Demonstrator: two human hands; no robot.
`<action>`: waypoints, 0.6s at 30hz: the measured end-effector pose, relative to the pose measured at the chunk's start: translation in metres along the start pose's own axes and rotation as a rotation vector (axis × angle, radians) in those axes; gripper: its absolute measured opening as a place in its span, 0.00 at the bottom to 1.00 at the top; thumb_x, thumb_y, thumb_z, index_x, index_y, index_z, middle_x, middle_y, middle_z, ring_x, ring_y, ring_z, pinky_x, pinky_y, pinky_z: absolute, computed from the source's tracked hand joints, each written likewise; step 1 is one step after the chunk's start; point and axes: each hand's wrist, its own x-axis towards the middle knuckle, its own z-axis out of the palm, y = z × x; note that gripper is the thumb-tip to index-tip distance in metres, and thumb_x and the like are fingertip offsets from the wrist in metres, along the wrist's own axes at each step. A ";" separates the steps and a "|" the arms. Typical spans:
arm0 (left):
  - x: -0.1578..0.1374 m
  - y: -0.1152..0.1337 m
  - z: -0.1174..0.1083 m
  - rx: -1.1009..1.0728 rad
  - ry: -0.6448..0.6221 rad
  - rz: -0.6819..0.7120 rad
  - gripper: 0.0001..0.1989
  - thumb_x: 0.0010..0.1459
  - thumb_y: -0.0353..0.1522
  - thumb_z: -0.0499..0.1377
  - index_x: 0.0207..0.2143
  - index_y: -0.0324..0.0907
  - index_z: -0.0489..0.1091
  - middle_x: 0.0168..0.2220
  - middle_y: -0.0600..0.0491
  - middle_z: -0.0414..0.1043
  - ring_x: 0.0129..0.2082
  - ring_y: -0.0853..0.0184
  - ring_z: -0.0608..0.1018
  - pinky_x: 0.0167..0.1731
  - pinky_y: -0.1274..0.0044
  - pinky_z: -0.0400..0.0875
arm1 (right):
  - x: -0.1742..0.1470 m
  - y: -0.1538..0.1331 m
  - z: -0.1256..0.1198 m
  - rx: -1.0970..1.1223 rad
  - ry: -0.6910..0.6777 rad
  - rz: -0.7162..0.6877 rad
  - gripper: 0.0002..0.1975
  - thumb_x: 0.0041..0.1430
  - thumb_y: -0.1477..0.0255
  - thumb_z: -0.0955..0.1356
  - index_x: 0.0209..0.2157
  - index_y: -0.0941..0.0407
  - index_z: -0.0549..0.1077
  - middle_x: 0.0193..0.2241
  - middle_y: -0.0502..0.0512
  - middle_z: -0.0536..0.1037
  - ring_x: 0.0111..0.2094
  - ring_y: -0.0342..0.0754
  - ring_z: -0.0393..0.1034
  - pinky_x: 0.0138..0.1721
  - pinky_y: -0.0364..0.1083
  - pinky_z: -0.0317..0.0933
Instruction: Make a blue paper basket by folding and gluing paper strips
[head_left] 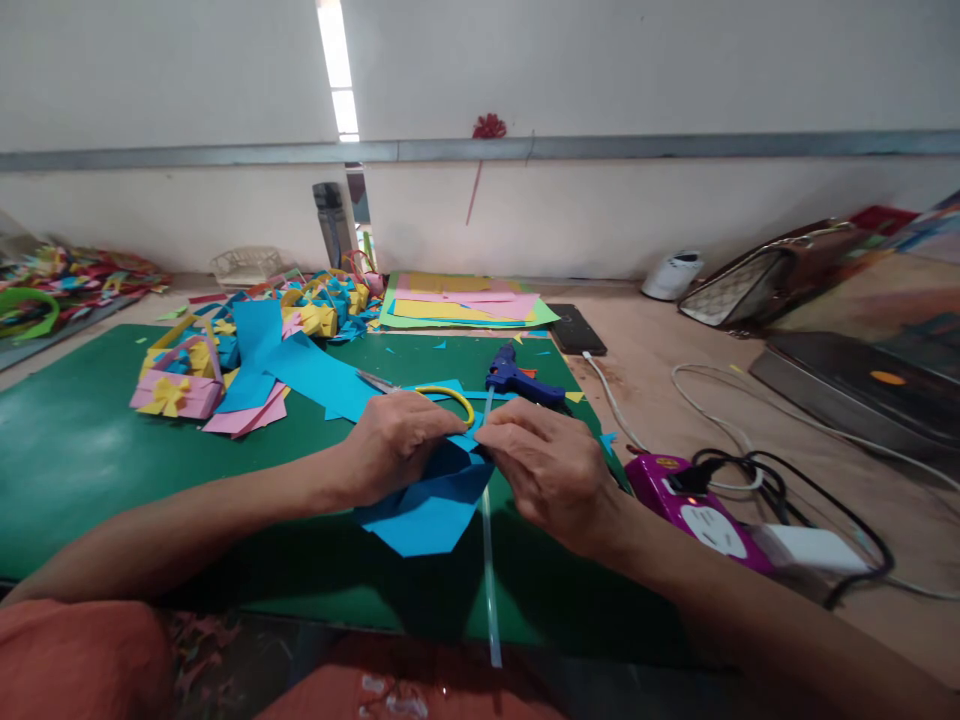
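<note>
Left hand (pixel 390 440) and right hand (pixel 551 465) are both closed, fingers bent and fingertips nearly meeting, pinching the upper edge of a folded blue paper piece (pixel 427 508). We find this piece held over the near part of the green mat (pixel 67 430), its smooth, matte faces creased and angular, its lower outline straight-cut.

We note a translucent glue stick (pixel 490 590), slender and glossy, running from the blue glue gun (pixel 517 376) past the right fingertips and beyond the mat's near edge. Just beyond the left hand lie scissors with a curved yellow handle (pixel 451 394) — blades pointing left, near flat blue strips (pixel 322 372).

Farther left we record a pink paper basket (pixel 184 392) with a yellow bow; farther back, stacked coloured sheets (pixel 461 305). To the right — off the mat — sits a shiny magenta power strip (pixel 694 510), its indicator lit.
</note>
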 end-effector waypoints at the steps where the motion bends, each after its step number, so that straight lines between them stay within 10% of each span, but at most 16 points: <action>1: 0.000 -0.001 0.001 0.001 0.006 -0.005 0.13 0.56 0.22 0.48 0.33 0.37 0.73 0.28 0.51 0.78 0.28 0.69 0.78 0.30 0.79 0.71 | 0.000 0.000 0.001 0.008 0.004 0.004 0.08 0.56 0.83 0.61 0.31 0.60 0.70 0.28 0.57 0.73 0.30 0.44 0.67 0.30 0.43 0.64; 18: -0.003 -0.004 0.003 0.084 -0.016 0.043 0.12 0.57 0.24 0.48 0.33 0.38 0.72 0.31 0.49 0.78 0.32 0.67 0.79 0.35 0.75 0.72 | -0.001 0.001 0.004 -0.151 0.000 0.017 0.11 0.58 0.81 0.61 0.27 0.60 0.71 0.26 0.57 0.74 0.30 0.45 0.67 0.32 0.44 0.63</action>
